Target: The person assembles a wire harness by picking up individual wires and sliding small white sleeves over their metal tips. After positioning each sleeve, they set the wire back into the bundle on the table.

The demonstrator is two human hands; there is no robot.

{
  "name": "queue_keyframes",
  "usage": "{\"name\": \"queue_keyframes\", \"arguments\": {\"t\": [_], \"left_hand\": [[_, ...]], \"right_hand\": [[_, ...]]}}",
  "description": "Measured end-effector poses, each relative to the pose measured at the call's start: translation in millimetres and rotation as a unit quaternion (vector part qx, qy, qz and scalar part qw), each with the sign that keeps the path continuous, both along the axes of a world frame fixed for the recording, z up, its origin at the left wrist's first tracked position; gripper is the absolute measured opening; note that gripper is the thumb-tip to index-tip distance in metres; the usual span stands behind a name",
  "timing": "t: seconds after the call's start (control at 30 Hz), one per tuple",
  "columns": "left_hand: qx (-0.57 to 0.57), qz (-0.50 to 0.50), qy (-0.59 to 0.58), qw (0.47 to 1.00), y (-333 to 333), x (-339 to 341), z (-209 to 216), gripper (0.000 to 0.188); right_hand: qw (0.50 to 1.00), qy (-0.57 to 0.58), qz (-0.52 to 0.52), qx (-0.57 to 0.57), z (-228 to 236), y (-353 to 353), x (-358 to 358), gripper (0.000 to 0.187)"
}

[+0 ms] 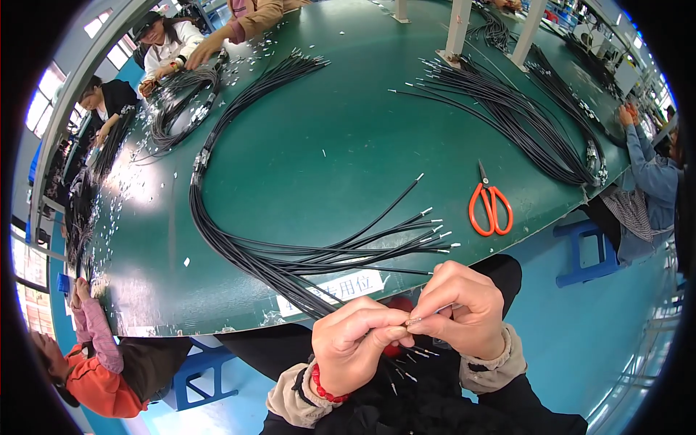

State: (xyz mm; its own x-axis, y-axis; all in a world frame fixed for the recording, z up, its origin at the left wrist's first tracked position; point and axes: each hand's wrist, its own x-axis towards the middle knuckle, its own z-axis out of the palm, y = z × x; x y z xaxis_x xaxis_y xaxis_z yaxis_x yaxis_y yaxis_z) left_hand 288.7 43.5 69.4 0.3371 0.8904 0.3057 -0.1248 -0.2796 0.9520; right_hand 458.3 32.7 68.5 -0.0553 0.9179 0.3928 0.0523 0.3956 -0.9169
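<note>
Near the table's front edge my left hand (pixel 357 341) is closed in a pinch, with a black cable running under and through its fingers. Thumb and forefinger of my right hand (pixel 464 308) press together right against the left fingertips, on the cable's small end, which the fingers mostly hide. A bundle of black cables (pixel 243 250) curves across the table to my hands. Several of its pale-tipped ends (pixel 435 232) fan out to the right on the tabletop. More cable ends (pixel 409 366) hang below my hands, over my lap.
Orange-handled scissors (pixel 491 210) lie at the right on the green table (pixel 326 159). Another cable bundle (pixel 515 119) rests at the far right, near white posts (pixel 455 32). A white label (pixel 355 285) sticks to the front edge. Co-workers handle cables at left and right; blue stools (pixel 587 254) stand around.
</note>
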Motion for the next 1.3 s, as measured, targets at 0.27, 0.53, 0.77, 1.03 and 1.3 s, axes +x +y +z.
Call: {"name": "queue_keyframes", "arguments": {"t": [0.27, 0.53, 0.77, 1.03, 1.3], "left_hand": [[-0.004, -0.042, 0.006, 0.999, 4, -3, 0, 0.007], [0.125, 0.029, 0.086, 0.988, 4, 6, 0, 0.012], [0.006, 0.044, -0.006, 0.999, -5, 7, -6, 0.012], [0.005, 0.037, -0.036, 0.999, -3, 3, -7, 0.011], [-0.026, 0.027, -0.062, 0.997, -5, 0, -8, 0.009]], "right_hand": [[1.000, -0.016, -0.013, 0.019, 2, -1, -2, 0.014], [0.992, -0.073, -0.062, 0.077, 6, -3, 0, 0.014], [0.976, -0.136, -0.093, 0.142, 4, -1, -1, 0.016], [0.973, -0.117, -0.131, 0.147, 2, 1, -9, 0.019], [0.983, -0.078, -0.106, 0.125, -2, 2, -12, 0.017]]}}
